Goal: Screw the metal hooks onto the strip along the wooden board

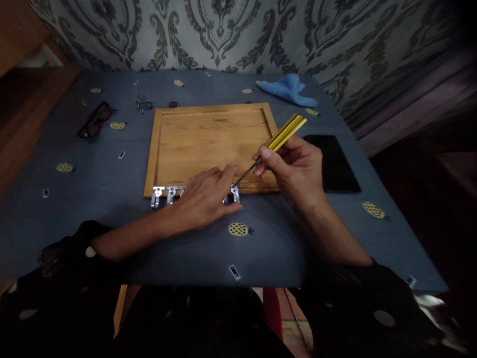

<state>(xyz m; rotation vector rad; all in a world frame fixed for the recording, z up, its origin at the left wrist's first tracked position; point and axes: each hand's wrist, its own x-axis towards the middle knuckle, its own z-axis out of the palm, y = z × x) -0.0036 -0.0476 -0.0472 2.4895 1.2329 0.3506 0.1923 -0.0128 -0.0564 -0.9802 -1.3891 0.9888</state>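
A framed wooden panel (208, 141) lies flat on the table. A row of small silver metal hinges (156, 196) sits along its near edge. My left hand (204, 196) lies over the middle of that row, hiding some of it, with thumb and index finger about the rightmost hinge (235, 194). In my right hand (298, 171) is a screwdriver (286, 132) with a yellow and black handle, held tilted between thumb and fingers. Its shaft slants down to the left, and the tip touches or nearly touches that rightmost hinge.
Sunglasses (96, 119) and a small metal item (143, 103) lie left of the panel. A blue cloth (286, 89) rests at the back right, and a dark flat device (339, 164) lies behind my right hand. The patterned tablecloth (179, 263) reaches the table's front edge.
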